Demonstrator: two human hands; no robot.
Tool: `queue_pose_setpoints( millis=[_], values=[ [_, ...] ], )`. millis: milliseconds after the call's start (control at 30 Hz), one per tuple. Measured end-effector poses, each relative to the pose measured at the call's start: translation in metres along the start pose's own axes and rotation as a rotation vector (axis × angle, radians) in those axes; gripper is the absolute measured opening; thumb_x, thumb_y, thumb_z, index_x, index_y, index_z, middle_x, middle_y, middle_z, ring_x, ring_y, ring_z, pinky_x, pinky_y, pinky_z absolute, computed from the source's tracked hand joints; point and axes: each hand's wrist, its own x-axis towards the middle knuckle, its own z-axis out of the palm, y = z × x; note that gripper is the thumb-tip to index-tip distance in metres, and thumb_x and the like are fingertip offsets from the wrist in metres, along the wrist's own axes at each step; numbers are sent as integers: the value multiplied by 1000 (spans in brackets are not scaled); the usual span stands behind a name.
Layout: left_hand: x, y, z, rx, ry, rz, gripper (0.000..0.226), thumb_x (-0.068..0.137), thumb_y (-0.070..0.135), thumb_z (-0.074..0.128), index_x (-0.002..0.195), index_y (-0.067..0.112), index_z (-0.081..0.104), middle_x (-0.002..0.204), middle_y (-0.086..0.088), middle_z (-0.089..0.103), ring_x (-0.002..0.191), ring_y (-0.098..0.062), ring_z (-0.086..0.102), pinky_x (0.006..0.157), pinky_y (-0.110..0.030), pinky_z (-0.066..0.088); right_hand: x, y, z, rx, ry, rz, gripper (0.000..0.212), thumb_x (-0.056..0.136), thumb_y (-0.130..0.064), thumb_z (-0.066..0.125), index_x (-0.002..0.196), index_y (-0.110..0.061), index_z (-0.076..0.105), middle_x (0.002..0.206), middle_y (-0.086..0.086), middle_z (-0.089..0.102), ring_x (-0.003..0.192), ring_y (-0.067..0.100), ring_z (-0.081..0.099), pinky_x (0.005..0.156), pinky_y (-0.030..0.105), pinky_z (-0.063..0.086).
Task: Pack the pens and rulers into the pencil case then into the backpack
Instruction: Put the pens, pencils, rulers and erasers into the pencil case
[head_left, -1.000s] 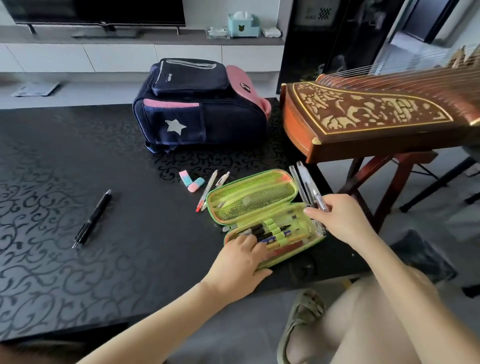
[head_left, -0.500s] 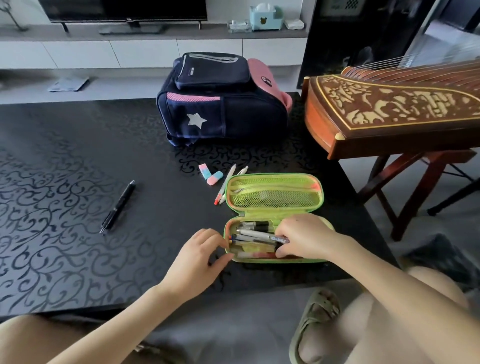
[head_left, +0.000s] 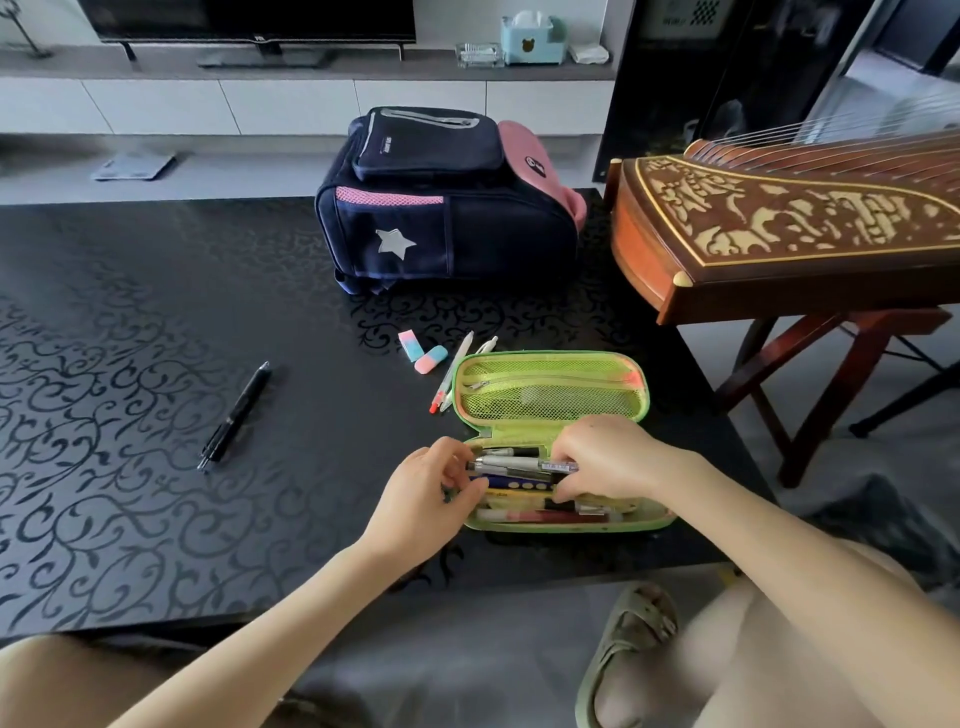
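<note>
A green pencil case (head_left: 550, 387) lies open near the black table's front edge, its mesh lid folded back. Several pens and a clear ruler (head_left: 524, 464) fill its lower half. My right hand (head_left: 605, 457) pinches the right end of the ruler and pens inside the case. At their left end, my left hand (head_left: 428, 493) grips them, fingers curled. A navy and pink backpack (head_left: 447, 202) lies closed at the table's back. One black pen (head_left: 236, 415) lies alone to the left. Two thin pens (head_left: 454, 371) rest beside the case's lid.
Two pink and blue erasers (head_left: 422, 352) sit between the backpack and the case. A carved wooden zither (head_left: 789, 228) on a stand juts in at the right, close to the table edge. A TV cabinet (head_left: 291, 101) runs behind. My knee and sandal (head_left: 631, 639) are below.
My right hand brought the ruler and pens from right of the case down into its lower half. My left hand shifted from the case's front to their left end.
</note>
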Motion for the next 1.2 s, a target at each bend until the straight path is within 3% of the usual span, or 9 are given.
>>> queue_pose_setpoints(
  millis=[67, 133, 200, 367, 567, 700, 800, 1000, 1200],
  values=[
    [1, 0, -2, -17, 9, -33, 15, 85, 28, 63, 96, 21, 55, 77, 8, 61, 71, -5, 51, 60, -13, 40, 2, -1, 0, 10, 11, -20, 27, 81, -43, 65, 89, -18, 63, 83, 1, 58, 78, 21, 51, 56, 29, 32],
    [1, -3, -3, -2, 7, -35, 9, 86, 27, 62, 93, 22, 59, 73, 8, 60, 70, -5, 51, 60, -14, 40, 4, 1, 2, 38, 0, -33, 41, 82, -44, 65, 114, -20, 62, 104, -1, 64, 93, 21, 56, 70, 31, 41],
    [2, -6, -3, 34, 13, -7, 4, 86, 25, 62, 87, 24, 65, 68, 11, 58, 68, -4, 49, 60, -11, 35, 5, 2, 3, 64, -6, -43, 47, 82, -43, 65, 122, -20, 59, 113, -2, 64, 100, 21, 56, 81, 33, 46],
    [11, -12, 2, 88, 45, 42, 6, 84, 18, 66, 83, 19, 72, 74, 5, 56, 74, -14, 49, 62, -11, 34, 7, 8, 6, 180, 42, -28, 30, 86, -38, 61, 112, -23, 63, 89, -7, 57, 85, 15, 50, 70, 29, 41],
    [19, -15, 4, 81, 28, 55, 6, 81, 17, 70, 83, 20, 75, 78, 3, 58, 75, -14, 47, 62, -10, 32, 13, 12, 9, 240, 103, -13, 23, 89, -25, 59, 111, -29, 63, 91, -8, 57, 91, 12, 48, 78, 30, 44],
    [22, -20, -3, 28, 14, 26, 6, 82, 18, 69, 85, 19, 74, 82, 6, 58, 80, -13, 51, 66, -17, 43, 17, 9, 4, 203, 53, -9, 23, 90, -24, 58, 112, -29, 66, 94, -11, 60, 92, 10, 50, 78, 25, 41],
    [28, -29, -16, -29, 77, -82, 7, 84, 19, 66, 83, 18, 72, 84, 7, 58, 79, -11, 55, 67, -17, 44, 26, 1, -14, 231, 51, -9, 23, 90, -27, 56, 110, -26, 67, 105, -10, 66, 94, 8, 58, 81, 24, 47],
    [46, -81, -62, 270, 327, -345, 10, 84, 13, 61, 90, 12, 69, 91, -8, 60, 87, -29, 54, 71, -32, 42, 102, -18, -35, 94, 485, 68, 25, 93, -18, 51, 115, -19, 64, 108, 0, 64, 102, 20, 54, 83, 33, 46],
    [40, -134, -112, 620, 291, -647, 30, 85, 20, 61, 107, 0, 54, 106, -25, 53, 99, -42, 48, 80, -49, 40, 183, 1, -48, -220, 294, -1, 31, 90, -15, 57, 118, -26, 61, 115, 1, 59, 108, 23, 50, 85, 33, 40]
  ],
)
